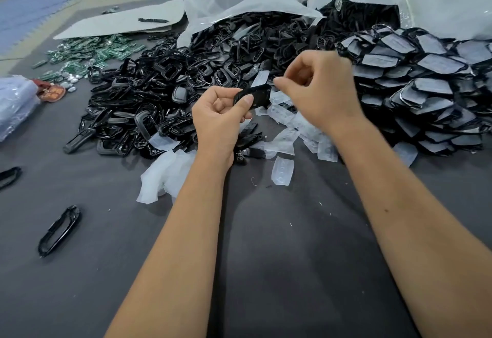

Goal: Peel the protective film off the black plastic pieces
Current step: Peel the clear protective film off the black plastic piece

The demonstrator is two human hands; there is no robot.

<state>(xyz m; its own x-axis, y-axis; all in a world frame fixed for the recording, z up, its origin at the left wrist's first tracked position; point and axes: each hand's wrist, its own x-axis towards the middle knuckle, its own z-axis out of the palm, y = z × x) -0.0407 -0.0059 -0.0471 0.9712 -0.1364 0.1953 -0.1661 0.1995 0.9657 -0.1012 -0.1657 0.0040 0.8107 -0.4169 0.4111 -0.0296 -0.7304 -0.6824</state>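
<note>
Black plastic piece [253, 96]: held above the surface [266, 271] at 12 o'clock of centre, raised clear of the heaps for peeling.
Left hand [221, 114]: thumb and curled fingers pinch the piece, steadying it.
Protective film [260, 79]: lifted, standing at 1 o'clock from the piece.
Right hand [316, 87]: fingertips pinch the film's edge, likely pulling it away.
Peeled films [286, 138]: scattered below the hands.
Film-covered pile [426, 92]: at 3 o'clock, seemingly awaiting peeling.
</note>
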